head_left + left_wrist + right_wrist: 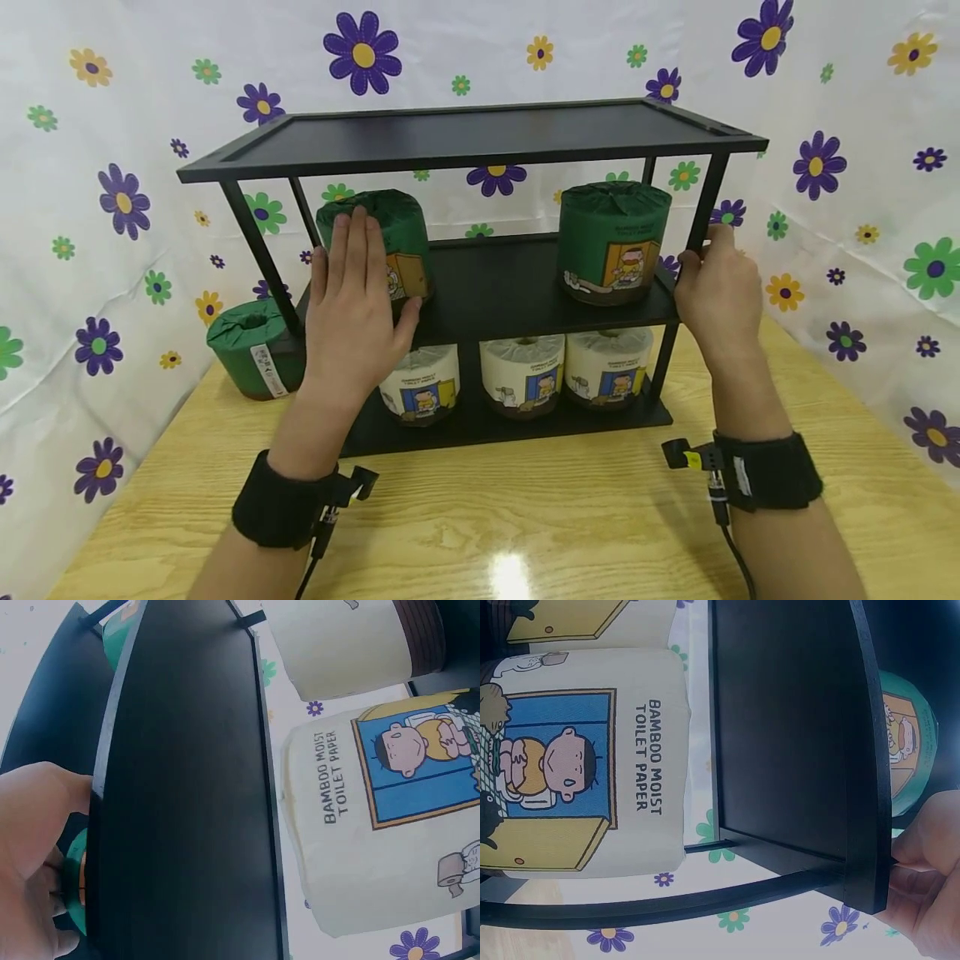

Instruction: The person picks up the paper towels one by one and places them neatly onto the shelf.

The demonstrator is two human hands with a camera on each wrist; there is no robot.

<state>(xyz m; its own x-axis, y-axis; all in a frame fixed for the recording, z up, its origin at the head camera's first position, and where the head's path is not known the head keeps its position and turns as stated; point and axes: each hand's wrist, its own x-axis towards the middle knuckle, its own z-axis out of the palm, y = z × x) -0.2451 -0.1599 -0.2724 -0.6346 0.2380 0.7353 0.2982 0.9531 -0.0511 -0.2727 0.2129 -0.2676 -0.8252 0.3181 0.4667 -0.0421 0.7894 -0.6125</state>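
Observation:
A black shelf rack (517,287) with a top panel and two lower levels stands on the table. My left hand (351,312), fingers straight and side by side, lies against the front of a green-wrapped toilet paper roll (412,225) at the left of the middle level. The left wrist view shows the thumb by the edge of that level's board (187,787). At the rack's right end, my right hand (722,304) grips the front post (708,196), thumb on its inner side. Another green toilet paper roll (615,242) stands on the middle level near it.
White toilet paper rolls (522,375) stand on the bottom level. Left of the rack, a green roll (251,346) sits tilted on the wooden table (480,508). Behind hangs a flower-patterned cloth (465,50). Each wrist carries a black strap (772,471) with a cable.

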